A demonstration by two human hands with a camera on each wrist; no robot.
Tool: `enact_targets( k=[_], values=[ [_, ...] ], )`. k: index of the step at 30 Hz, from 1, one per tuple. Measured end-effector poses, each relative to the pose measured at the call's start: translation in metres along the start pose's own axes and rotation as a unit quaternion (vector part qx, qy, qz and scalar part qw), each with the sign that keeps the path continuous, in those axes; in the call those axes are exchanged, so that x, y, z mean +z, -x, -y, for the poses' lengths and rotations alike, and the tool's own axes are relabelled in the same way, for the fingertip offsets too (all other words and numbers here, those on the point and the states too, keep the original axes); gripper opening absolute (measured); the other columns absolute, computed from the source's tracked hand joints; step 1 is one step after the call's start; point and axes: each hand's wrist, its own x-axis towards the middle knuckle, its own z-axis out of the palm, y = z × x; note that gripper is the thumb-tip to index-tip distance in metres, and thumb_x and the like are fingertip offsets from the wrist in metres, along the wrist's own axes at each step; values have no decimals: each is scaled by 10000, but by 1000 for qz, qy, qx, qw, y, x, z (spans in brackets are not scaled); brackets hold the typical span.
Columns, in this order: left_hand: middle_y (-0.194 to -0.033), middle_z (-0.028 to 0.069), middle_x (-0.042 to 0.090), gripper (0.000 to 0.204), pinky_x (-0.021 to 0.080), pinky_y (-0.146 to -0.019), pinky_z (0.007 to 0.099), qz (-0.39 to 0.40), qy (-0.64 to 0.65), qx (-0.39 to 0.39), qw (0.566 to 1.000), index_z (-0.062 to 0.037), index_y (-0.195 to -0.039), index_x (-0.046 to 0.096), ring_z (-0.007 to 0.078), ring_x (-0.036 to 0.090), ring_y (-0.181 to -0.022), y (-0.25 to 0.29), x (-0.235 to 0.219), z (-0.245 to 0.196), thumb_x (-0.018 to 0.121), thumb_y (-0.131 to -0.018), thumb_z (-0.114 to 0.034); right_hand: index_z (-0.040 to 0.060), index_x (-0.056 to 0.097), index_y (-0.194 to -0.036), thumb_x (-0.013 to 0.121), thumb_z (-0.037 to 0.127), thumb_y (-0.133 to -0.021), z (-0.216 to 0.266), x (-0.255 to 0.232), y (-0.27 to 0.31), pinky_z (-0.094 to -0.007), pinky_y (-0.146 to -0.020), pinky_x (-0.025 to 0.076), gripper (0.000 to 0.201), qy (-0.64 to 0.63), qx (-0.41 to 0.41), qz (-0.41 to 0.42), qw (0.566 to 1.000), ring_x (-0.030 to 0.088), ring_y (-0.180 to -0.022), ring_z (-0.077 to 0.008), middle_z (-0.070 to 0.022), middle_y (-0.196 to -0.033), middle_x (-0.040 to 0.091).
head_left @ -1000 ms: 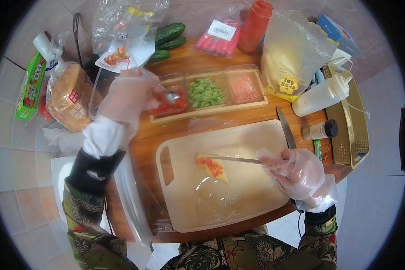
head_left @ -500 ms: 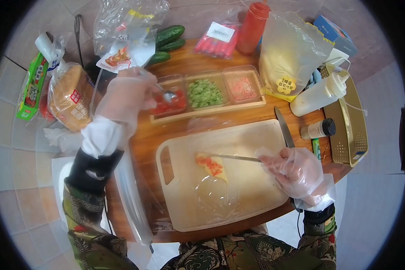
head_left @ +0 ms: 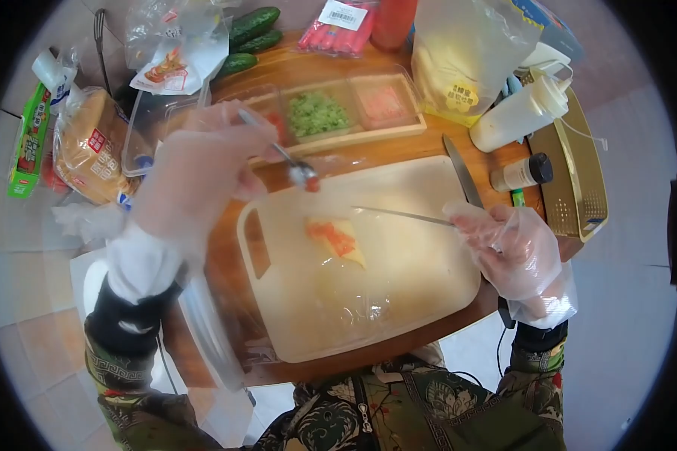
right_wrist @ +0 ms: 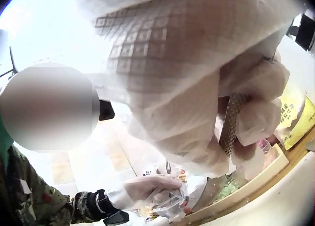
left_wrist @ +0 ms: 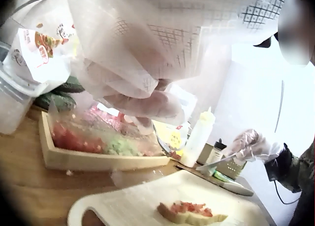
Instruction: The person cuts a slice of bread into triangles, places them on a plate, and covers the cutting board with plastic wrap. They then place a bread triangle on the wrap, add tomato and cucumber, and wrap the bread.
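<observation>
Left hand (head_left: 203, 165) grips a spoon (head_left: 303, 177), fingers curled; right hand (head_left: 515, 252) clasps a utensil (head_left: 406, 216) near topped bread (head_left: 347, 228); Chinese lettering (head_left: 107, 167) marks the loaf bag (head_left: 90, 154) at left.

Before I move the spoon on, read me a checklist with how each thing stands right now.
1. Left hand has its grip on the spoon: ok.
2. Spoon loaded: ok, red bits show at its bowl.
3. Spoon directly over the bread: cannot tell, its height is unclear.
4. Bread lying on the board: ok.
5. Bread fully topped: not ok, one end is bare.
6. Utensil in the right hand clear of the bread: ok, a gap shows.
</observation>
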Motion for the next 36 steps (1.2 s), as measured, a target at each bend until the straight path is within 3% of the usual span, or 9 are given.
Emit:
enact_targets(
  k=[4,6,8,12,26,36],
  values=[
    [-853,29,720,182,439,-527,206,35,-36,13,999,-74,-963,667,58,556,-544,1,19,17,679,-965,-256,160,800,-1108,745,86,-850,-1,-8,6,-407,-521,459,273,5,-5,13,1000,634,-608,-318,-109,-710,631],
    [-845,21,692,162,448,-532,213,50,-31,-29,998,-75,-956,665,60,552,-553,2,29,16,678,-967,-237,159,801,-1103,750,89,-847,2,-8,8,-410,-521,459,270,3,13,12,1000,633,-607,-318,-105,-706,628],
    [-842,17,680,158,453,-535,216,65,-25,-20,997,-74,-962,668,59,549,-557,-3,33,24,681,-968,-231,157,802,-1098,754,93,-843,1,-6,11,-414,-522,459,268,0,32,11,999,633,-607,-317,-101,-702,626],
    [-831,3,661,129,468,-543,226,108,21,-25,994,-69,-986,676,58,541,-558,-8,37,32,693,-966,-196,157,802,-1077,755,111,-846,-4,-1,11,-425,-513,446,240,25,-9,4,1000,619,-593,-318,-99,-684,605],
    [-866,3,686,140,477,-526,229,115,-3,-21,993,-68,-1026,686,60,570,-556,-9,44,32,708,-949,-183,171,788,-1093,763,115,-848,10,8,-2,-422,-499,440,253,64,5,27,998,606,-570,-306,-105,-645,576],
    [-870,19,690,165,463,-513,237,136,-17,-21,990,-57,-1049,689,79,573,-549,-10,42,32,706,-941,-180,241,765,-1108,713,216,-946,20,13,-3,-446,-486,446,172,78,40,41,995,611,-574,-332,-105,-657,594]
  ],
)
